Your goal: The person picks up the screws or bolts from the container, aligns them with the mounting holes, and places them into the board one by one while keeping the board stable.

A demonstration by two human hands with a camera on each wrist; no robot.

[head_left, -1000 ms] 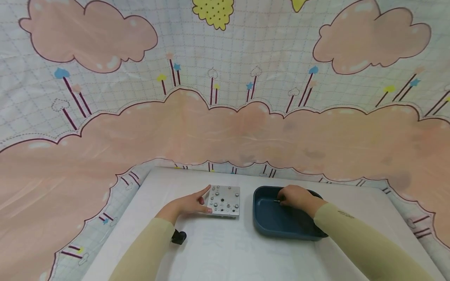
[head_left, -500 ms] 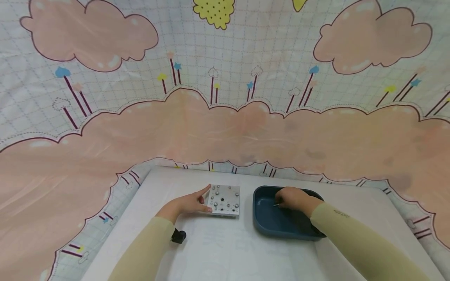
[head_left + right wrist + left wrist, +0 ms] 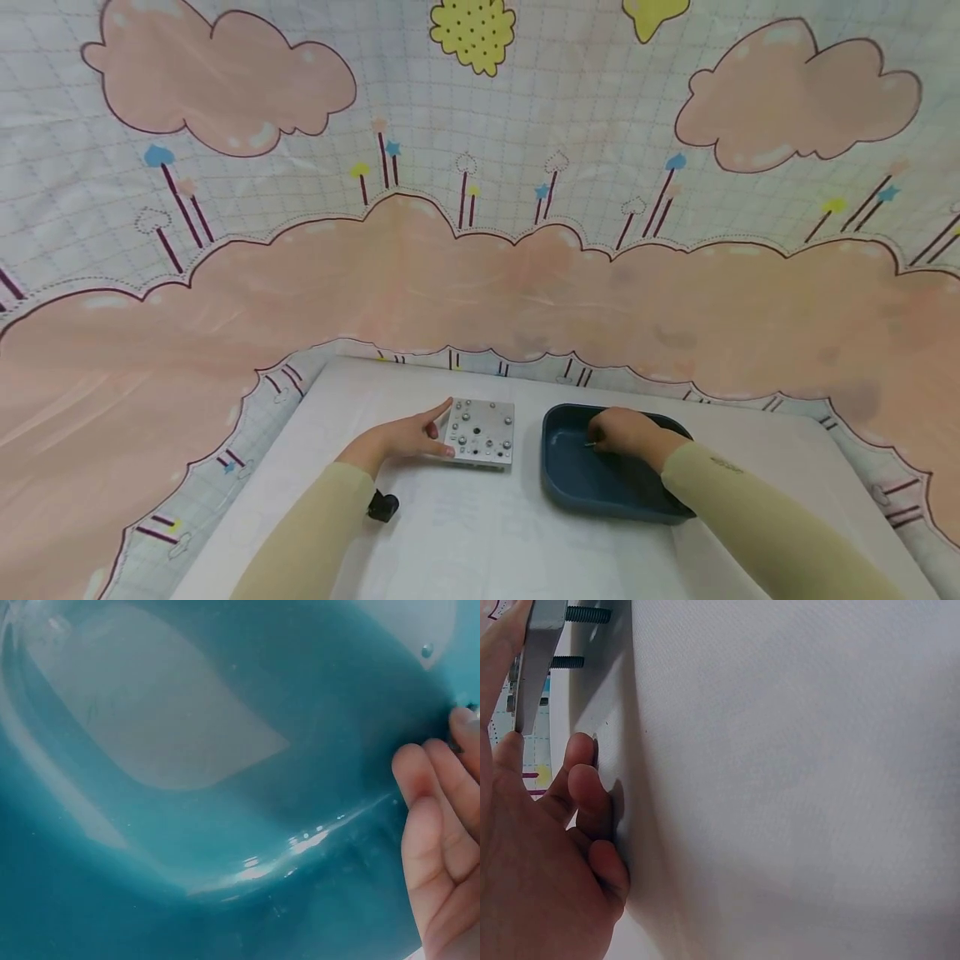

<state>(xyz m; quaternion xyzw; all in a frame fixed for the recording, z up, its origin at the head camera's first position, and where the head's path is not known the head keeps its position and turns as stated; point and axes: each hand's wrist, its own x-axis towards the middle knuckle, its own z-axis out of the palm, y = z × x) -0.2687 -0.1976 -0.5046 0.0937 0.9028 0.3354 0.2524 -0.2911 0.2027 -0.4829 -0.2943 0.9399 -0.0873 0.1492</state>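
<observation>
A square silver metal plate (image 3: 480, 433) with several screws and holes in its top lies left of the tray in the head view. My left hand (image 3: 401, 435) holds its left side, index finger at the far corner and thumb at the near corner. In the left wrist view, threaded screw ends (image 3: 589, 615) stick out from the plate's underside, and the other fingers (image 3: 592, 799) are curled beside it. My right hand (image 3: 630, 433) is inside the dark blue tray (image 3: 558, 492), pinching a small thin metal screw (image 3: 590, 444) mostly covered by the fingertips.
A small black object (image 3: 383, 506) is on the white table (image 3: 480, 550) beside the left wrist. Behind the table hangs a patterned cloth (image 3: 480, 292). The tray's raised walls surround the right hand.
My right hand has shifted slightly toward the near side within the tray, with the screw turning a little in its fingertips. The left hand stays on the plate. The head view tilted slightly.
</observation>
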